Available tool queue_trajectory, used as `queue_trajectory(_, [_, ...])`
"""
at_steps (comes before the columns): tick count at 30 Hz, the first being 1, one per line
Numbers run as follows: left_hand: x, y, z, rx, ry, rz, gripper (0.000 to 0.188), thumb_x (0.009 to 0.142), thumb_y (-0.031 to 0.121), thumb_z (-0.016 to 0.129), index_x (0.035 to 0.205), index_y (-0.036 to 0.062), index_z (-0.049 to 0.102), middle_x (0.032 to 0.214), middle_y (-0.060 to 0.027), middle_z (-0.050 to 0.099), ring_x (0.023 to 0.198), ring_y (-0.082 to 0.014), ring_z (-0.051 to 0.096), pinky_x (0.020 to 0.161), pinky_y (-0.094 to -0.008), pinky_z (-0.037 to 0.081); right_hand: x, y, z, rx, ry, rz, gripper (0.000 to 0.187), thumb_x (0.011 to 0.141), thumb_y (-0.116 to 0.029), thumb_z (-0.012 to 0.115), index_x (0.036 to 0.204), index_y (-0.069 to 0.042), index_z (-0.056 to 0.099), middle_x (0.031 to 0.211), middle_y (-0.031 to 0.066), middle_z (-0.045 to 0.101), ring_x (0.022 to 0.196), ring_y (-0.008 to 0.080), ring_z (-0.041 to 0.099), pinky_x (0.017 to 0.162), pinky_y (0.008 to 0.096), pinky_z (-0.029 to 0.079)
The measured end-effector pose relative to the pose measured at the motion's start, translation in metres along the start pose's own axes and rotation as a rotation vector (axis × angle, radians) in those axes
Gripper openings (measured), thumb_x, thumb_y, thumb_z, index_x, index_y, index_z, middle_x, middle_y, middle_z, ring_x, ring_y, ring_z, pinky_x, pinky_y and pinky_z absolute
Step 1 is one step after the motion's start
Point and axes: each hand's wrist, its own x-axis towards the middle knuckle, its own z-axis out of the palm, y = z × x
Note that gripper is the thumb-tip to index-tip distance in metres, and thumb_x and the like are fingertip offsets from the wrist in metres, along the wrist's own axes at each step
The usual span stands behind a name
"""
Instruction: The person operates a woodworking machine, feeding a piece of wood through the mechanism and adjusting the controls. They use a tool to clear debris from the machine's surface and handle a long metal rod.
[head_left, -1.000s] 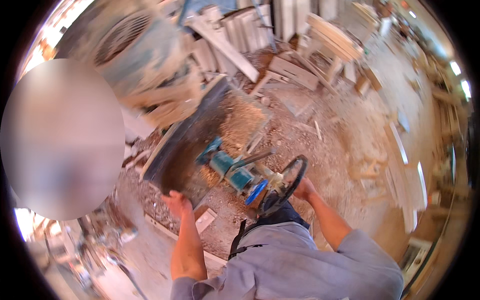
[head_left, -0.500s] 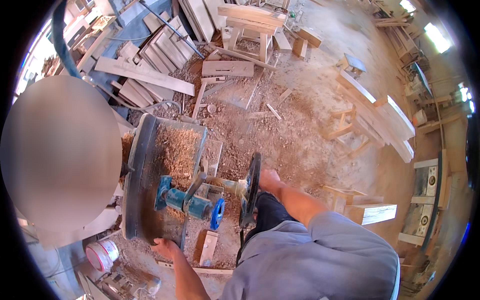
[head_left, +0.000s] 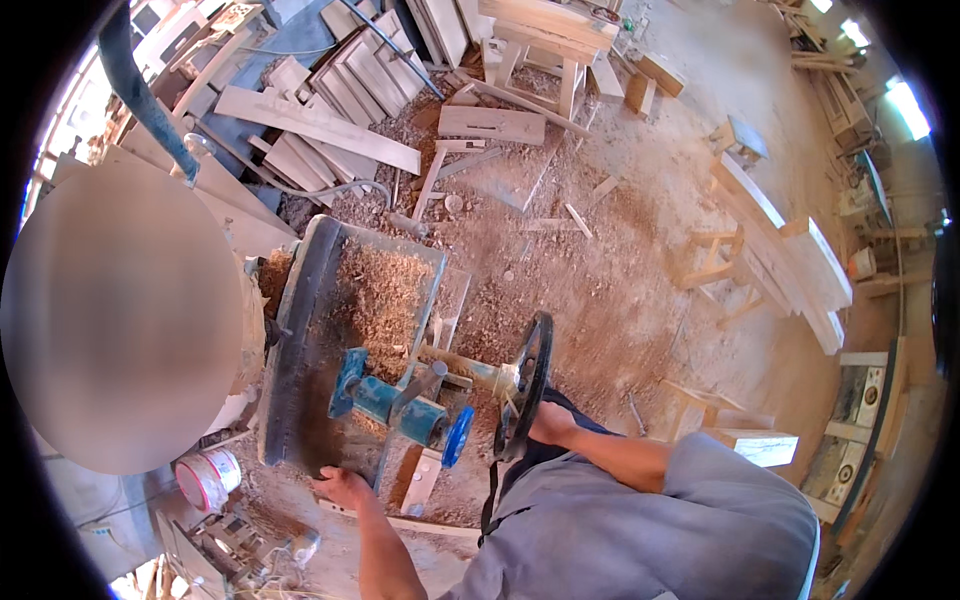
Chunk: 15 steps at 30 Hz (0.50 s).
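Observation:
My right hand [head_left: 552, 424] is closed on the near part of a large black handwheel [head_left: 541, 350], whose shaft runs left to a worn machine. At the near edge of the machine's dark metal table [head_left: 300, 400], my left hand [head_left: 342, 487] is closed, with some fingers hidden against the edge. Wood shavings [head_left: 385, 285] cover the far half of that table. Between my hands, a teal metal fixture [head_left: 385, 400] with a grey lever [head_left: 420, 392] and a small blue handwheel [head_left: 458, 436] is mounted on the table. A big blurred oval hides whatever stands left of it.
Boards [head_left: 350, 85] lean in a pile at the far left. A wooden workbench [head_left: 550, 25] stands farther back. To the right, thick beams [head_left: 775, 240] rest on a trestle. A white and red bucket [head_left: 208, 480] sits at the near left. Chips and scraps litter the floor.
My right hand has come down and nearer along the rim of the black handwheel. My left hand stays at the table edge. The whole view has shifted slightly.

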Motion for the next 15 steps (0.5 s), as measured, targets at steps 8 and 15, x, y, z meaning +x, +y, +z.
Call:
queue_trajectory(8, [-0.014, 0.017, -0.007, 0.103, -0.003, -0.061, 0.065, 0.096, 0.043, 0.032, 0.143, -0.001, 0.029, 0.129, -0.0313, 0.051, 0.114, -0.0477, 0.051, 0.093, -0.0526, 0.041, 0.011, -0.009, -0.09, -0.091, 0.242, 0.001, 0.033, 0.079, -0.035, 0.06, 0.092, -0.007, 0.071, 0.096, 0.02, 0.069, 0.089, 0.0387, 0.066, 0.078, 0.0462, 0.054])
queue_trajectory(15, [-0.021, 0.032, -0.01, 0.122, 0.0, -0.104, 0.065, 0.096, 0.04, 0.034, 0.145, -0.0015, 0.025, 0.126, -0.0332, 0.052, 0.11, -0.0469, 0.054, 0.094, -0.0516, 0.042, 0.103, 0.066, -0.011, -0.118, 0.149, -0.008, 0.034, 0.081, -0.039, 0.059, 0.098, -0.011, 0.069, 0.098, 0.0183, 0.069, 0.094, 0.0358, 0.066, 0.078, 0.045, 0.054])
